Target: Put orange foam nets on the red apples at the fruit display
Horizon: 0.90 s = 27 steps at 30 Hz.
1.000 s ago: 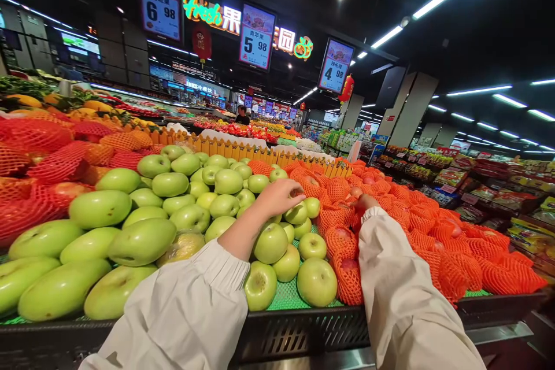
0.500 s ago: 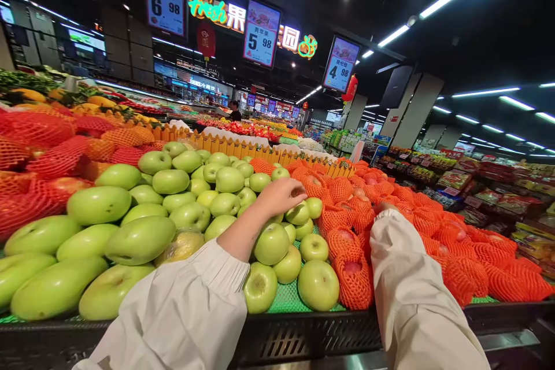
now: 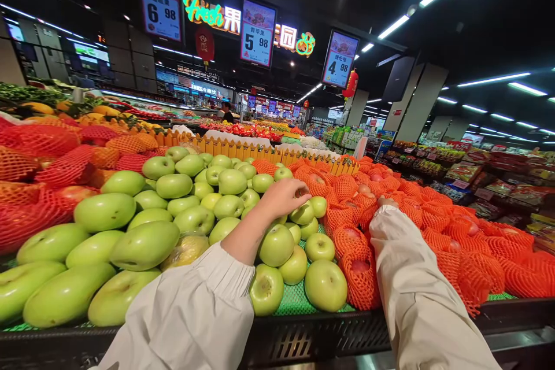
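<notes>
My left hand (image 3: 287, 196) hangs over the right edge of a pile of green apples (image 3: 232, 181), its fingers curled downward above small apples; whether it holds one cannot be made out. Most of my right hand (image 3: 387, 202) is hidden behind its pale sleeve, low among fruits in orange foam nets (image 3: 347, 185); its fingers do not show. Between my forearms, several green apples lie near the front, one large apple (image 3: 325, 285) on the green mat (image 3: 292, 300).
A black crate edge (image 3: 299, 332) runs along the front. Red-netted fruit (image 3: 47, 141) lies at left. A low yellow fence (image 3: 255, 153) stands behind the apples. Price signs (image 3: 256, 33) hang above. A person (image 3: 227, 111) is far back.
The view has shifted slightly, so the fruit and crate appear a little further right. My right hand shows slightly more beyond its sleeve. My left hand keeps nearly the same pose over the apples.
</notes>
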Each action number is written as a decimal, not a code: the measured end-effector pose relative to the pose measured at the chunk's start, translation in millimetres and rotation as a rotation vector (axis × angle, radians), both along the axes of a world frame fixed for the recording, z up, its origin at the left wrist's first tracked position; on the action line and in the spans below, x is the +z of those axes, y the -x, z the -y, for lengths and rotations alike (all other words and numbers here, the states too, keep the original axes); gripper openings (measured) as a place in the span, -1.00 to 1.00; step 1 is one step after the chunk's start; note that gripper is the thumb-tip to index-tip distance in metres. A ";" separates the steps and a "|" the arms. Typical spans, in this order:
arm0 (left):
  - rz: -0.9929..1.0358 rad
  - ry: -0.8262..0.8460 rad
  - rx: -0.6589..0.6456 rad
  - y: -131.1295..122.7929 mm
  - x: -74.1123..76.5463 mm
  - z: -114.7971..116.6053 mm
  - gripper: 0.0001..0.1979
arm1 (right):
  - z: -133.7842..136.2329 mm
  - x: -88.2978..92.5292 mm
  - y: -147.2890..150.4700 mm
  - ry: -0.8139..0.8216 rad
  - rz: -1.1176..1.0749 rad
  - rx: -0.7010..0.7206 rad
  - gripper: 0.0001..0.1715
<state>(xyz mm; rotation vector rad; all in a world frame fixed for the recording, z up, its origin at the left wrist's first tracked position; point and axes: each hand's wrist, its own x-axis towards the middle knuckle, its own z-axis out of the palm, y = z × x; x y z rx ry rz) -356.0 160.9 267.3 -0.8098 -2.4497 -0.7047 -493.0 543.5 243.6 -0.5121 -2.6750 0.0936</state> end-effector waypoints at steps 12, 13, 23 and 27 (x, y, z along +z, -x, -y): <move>-0.046 -0.050 0.085 -2.7 2.1 -1.6 -0.76 | 22.9 50.5 -8.6 -0.078 -0.551 0.102 -0.19; -0.054 -0.073 0.100 -2.1 1.8 -1.5 -0.75 | 31.3 60.9 -11.7 -0.063 -0.617 0.181 -0.15; 0.131 -0.872 -0.157 10.9 0.1 1.3 -0.24 | 198.7 75.1 -94.3 -0.050 -0.798 1.175 -0.16; 0.020 -1.168 -0.273 13.9 4.4 -0.7 -0.04 | 247.6 68.5 -124.5 -0.005 -0.732 1.416 -0.20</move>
